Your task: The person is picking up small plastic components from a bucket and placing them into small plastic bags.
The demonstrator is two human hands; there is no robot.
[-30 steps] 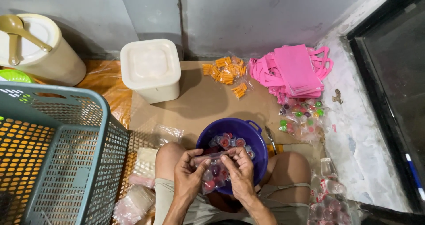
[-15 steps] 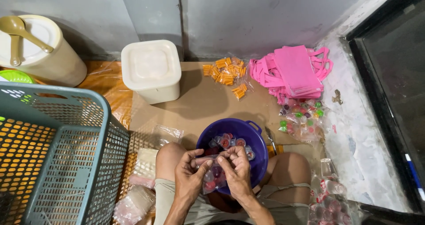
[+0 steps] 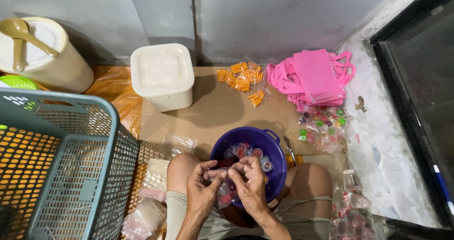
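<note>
I see my left hand (image 3: pixel 202 189) and right hand (image 3: pixel 249 182), fingers clamped together on a clear bag of small jelly cups (image 3: pixel 226 192), over the purple bowl (image 3: pixel 272 155) between my knees.

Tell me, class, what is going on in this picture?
A person sits on the floor with a purple bowl of small jelly cups between the knees. The left hand and right hand together hold a clear bag with some cups in it over the bowl. A grey-green basket stands on the left, a white tub and pink bags lie ahead.
</note>
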